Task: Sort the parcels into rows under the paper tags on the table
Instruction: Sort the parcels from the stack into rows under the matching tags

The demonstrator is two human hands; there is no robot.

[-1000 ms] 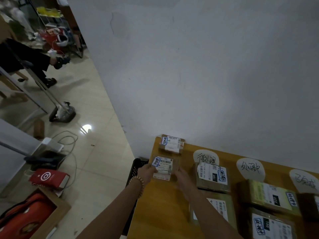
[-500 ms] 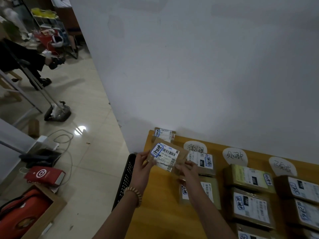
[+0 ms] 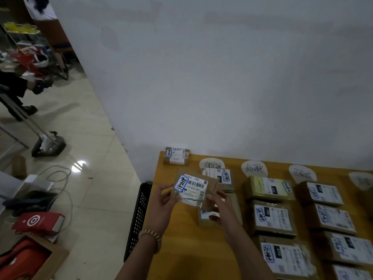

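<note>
My left grip (image 3: 163, 201) and right grip (image 3: 220, 206) pinch the parcel (image 3: 192, 187) by its ends, long axis between them; the nearest paper tag (image 3: 212, 164) lies beyond the right grip.

A small parcel (image 3: 194, 188) of brown card, bearing a white barcode label and a blue-edged handwritten sticker, hangs tilted above the yellow wooden counter (image 3: 181, 249). The left grip (image 3: 164, 201) pinches its left edge and the right grip (image 3: 220, 205) its lower right corner. A second parcel (image 3: 176, 156) lies flat at the counter's far left corner. Along the back edge sit rounded white paper tags (image 3: 254, 168) with handwriting. Below them brown labelled parcels (image 3: 273, 218) lie flat in rows running toward the near edge, three showing under the second tag.
</note>
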